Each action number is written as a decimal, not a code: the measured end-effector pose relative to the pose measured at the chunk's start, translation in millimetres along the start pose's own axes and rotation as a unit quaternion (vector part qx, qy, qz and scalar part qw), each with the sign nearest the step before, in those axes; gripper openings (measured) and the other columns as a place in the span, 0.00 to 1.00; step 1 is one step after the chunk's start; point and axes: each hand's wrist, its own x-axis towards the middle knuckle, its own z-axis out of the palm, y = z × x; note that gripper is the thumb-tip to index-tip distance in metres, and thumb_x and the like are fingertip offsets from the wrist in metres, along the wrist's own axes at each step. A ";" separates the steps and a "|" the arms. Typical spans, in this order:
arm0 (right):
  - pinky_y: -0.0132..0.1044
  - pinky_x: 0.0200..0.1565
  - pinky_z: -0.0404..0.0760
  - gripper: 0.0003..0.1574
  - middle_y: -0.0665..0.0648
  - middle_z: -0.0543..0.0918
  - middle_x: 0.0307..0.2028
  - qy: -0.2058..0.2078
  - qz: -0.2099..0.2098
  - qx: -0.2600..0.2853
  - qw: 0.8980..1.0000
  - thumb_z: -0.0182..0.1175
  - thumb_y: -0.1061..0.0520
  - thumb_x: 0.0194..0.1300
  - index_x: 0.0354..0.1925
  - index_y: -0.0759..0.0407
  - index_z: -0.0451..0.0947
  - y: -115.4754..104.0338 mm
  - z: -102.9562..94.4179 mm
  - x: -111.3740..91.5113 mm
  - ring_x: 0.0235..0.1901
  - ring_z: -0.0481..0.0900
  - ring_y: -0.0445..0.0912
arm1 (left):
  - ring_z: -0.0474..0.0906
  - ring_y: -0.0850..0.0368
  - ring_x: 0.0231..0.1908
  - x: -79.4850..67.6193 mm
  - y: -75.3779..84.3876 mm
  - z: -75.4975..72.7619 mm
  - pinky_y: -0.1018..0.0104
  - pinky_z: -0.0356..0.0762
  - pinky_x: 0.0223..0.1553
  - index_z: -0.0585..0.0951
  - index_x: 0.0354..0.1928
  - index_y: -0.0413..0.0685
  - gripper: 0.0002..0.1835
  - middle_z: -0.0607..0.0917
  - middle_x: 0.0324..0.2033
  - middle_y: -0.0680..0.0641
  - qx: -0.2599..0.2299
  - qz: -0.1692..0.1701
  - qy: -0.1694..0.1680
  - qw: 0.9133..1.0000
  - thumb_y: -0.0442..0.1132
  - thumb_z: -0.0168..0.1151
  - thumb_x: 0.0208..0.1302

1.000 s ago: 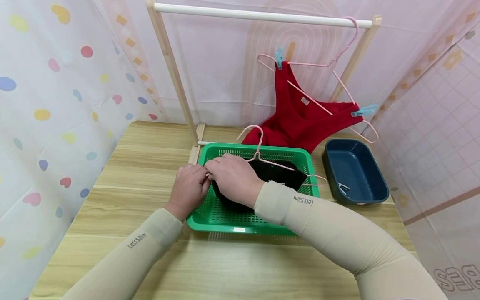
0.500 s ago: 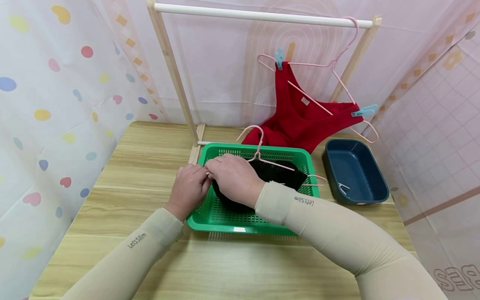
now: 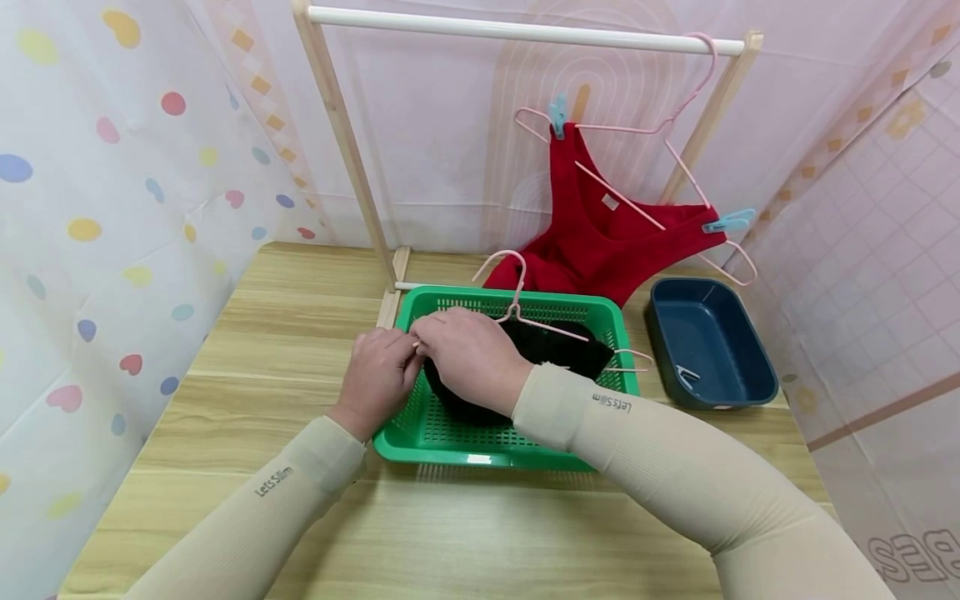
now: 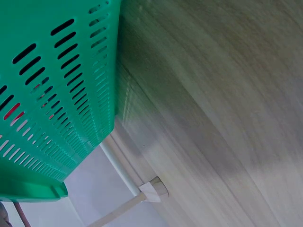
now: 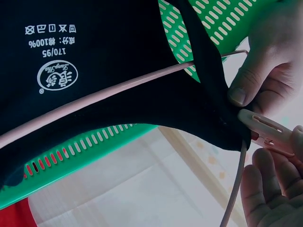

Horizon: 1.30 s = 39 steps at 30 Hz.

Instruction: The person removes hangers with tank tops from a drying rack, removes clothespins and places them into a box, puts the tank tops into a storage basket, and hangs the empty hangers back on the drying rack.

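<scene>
A black tank top [image 3: 551, 342] with a pink hanger [image 3: 517, 283] through it lies in the green basket [image 3: 495, 460]. In the right wrist view, white print marks the tank top [image 5: 118, 42]. At the basket's left end, my left hand [image 3: 381, 372] pinches the strap against the hanger, thumb on the cloth. My right hand [image 3: 472, 354] reaches across the basket and pinches a pale clothespin [image 5: 270, 130], its tip at the strap. From the head, the fingers hide most of that clothespin. The left wrist view shows the basket wall, with a bit of hand at the lower left corner.
A red tank top [image 3: 600, 233] hangs from another pink hanger on the white rail [image 3: 525, 32], held by two light-blue clothespins. Right of the basket stands a dark blue tub [image 3: 708, 333] with a clothespin in it. Wooden rack posts [image 3: 348, 150] rise behind.
Both hands stay at the strap. The right wrist and sleeve have shifted very slightly to the right; nothing else visibly moves.
</scene>
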 end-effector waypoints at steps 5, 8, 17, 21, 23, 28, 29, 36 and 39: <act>0.39 0.56 0.82 0.08 0.50 0.89 0.44 0.002 -0.002 0.002 1.000 0.57 0.57 0.80 0.46 0.53 0.83 0.2 -1.0 -1.3 0.48 0.85 0.47 | 0.72 0.45 0.27 -0.2 -0.6 -0.1 0.56 0.62 0.32 0.83 0.32 0.44 0.10 0.82 0.24 0.45 0.004 0.001 -0.001 1.000 0.41 0.67 0.72; 0.38 0.57 0.82 0.08 0.50 0.89 0.46 0.000 -0.004 0.002 1.000 0.57 0.57 0.80 0.48 0.53 0.84 0.3 -2.6 -2.4 0.48 0.85 0.47 | 0.72 0.46 0.27 -0.2 -0.9 0.3 0.57 0.61 0.32 0.82 0.32 0.44 0.10 0.82 0.24 0.45 0.006 0.001 -0.003 1.000 0.41 0.67 0.72; 0.38 0.57 0.81 0.08 0.49 0.89 0.45 -0.001 0.013 0.046 0.999 0.59 0.57 0.79 0.50 0.53 0.84 2.5 -8.4 -6.6 0.47 0.84 0.47 | 0.74 0.45 0.28 0.2 -0.8 0.2 0.57 0.62 0.31 0.85 0.39 0.45 0.12 0.83 0.25 0.45 0.007 0.009 -0.003 1.000 0.46 0.62 0.77; 0.38 0.58 0.81 0.09 0.49 0.89 0.46 -0.005 0.022 0.058 0.998 0.59 0.55 0.79 0.51 0.52 0.84 3.1 -12.0 -8.6 0.48 0.84 0.46 | 0.74 0.45 0.28 0.2 -0.9 -0.5 0.56 0.63 0.31 0.87 0.44 0.46 0.25 0.83 0.26 0.46 0.004 0.010 -0.005 1.000 0.56 0.48 0.83; 0.39 0.58 0.81 0.09 0.49 0.89 0.47 -0.003 0.023 0.063 0.998 0.59 0.55 0.79 0.51 0.52 0.84 3.5 -13.5 -9.7 0.49 0.84 0.46 | 0.74 0.46 0.28 0.4 -0.8 -1.0 0.55 0.63 0.31 0.87 0.46 0.47 0.25 0.84 0.26 0.46 0.003 0.009 -0.006 1.000 0.56 0.47 0.84; 0.39 0.56 0.81 0.08 0.49 0.89 0.46 0.008 0.017 0.068 0.998 0.60 0.56 0.78 0.51 0.53 0.84 4.9 -15.7 -13.6 0.47 0.84 0.47 | 0.75 0.46 0.29 0.2 -0.6 -1.6 0.56 0.64 0.31 0.87 0.47 0.46 0.10 0.85 0.28 0.45 0.001 0.006 -0.009 1.000 0.44 0.64 0.75; 0.39 0.56 0.81 0.08 0.49 0.89 0.46 0.011 0.016 0.068 0.998 0.61 0.56 0.78 0.50 0.53 0.84 5.3 -16.0 -14.5 0.47 0.84 0.47 | 0.75 0.46 0.29 -0.1 -0.6 -1.3 0.56 0.64 0.32 0.87 0.47 0.45 0.09 0.85 0.28 0.45 0.001 0.006 -0.008 1.000 0.42 0.66 0.73; 0.40 0.59 0.82 0.10 0.50 0.89 0.48 0.025 0.025 0.064 0.997 0.64 0.54 0.76 0.52 0.53 0.84 8.9 -22.6 -23.0 0.49 0.85 0.47 | 0.76 0.45 0.31 0.2 0.2 -0.1 0.55 0.65 0.33 0.87 0.46 0.45 0.09 0.86 0.29 0.45 0.004 0.002 -0.010 1.000 0.41 0.67 0.72; 0.41 0.58 0.82 0.12 0.51 0.89 0.49 0.034 0.027 0.068 0.997 0.65 0.53 0.75 0.53 0.55 0.84 11.7 -25.5 -28.8 0.49 0.85 0.48 | 0.76 0.45 0.31 1.0 0.4 -1.2 0.53 0.66 0.33 0.87 0.46 0.45 0.09 0.86 0.29 0.45 0.004 0.002 -0.013 1.000 0.43 0.66 0.73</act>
